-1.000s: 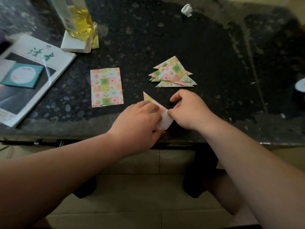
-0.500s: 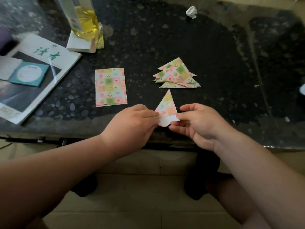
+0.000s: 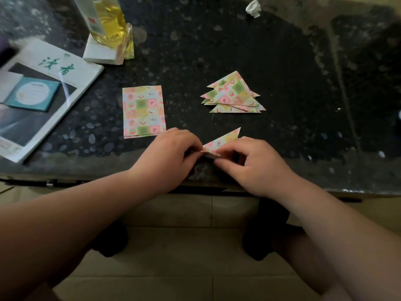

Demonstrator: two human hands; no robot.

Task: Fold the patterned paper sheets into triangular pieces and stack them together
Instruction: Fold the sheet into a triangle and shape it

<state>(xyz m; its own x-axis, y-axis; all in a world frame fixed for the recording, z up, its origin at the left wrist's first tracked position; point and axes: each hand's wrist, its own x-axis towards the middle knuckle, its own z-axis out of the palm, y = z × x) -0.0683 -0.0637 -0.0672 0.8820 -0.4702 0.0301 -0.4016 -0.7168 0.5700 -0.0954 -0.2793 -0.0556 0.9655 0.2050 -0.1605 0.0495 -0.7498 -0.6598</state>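
Note:
A half-folded patterned paper triangle (image 3: 223, 140) lies near the front edge of the dark table, its tip pointing up and right. My left hand (image 3: 171, 155) pinches its lower left corner. My right hand (image 3: 249, 164) pinches its lower edge, where a white flap shows. Behind them sits a stack of folded patterned triangles (image 3: 234, 94). To the left lies a small pile of flat rectangular patterned sheets (image 3: 143, 110).
A magazine (image 3: 41, 94) with a teal card on it lies at the left. A bottle of yellow liquid (image 3: 104, 20) stands on a white pad at the back left. A crumpled white scrap (image 3: 253, 7) lies at the back. The table's front edge (image 3: 86, 177) runs under my wrists.
The triangle in my hands has turned from pointing straight up to pointing up and right, and lies lower. My right hand's fingers have curled onto its lower edge.

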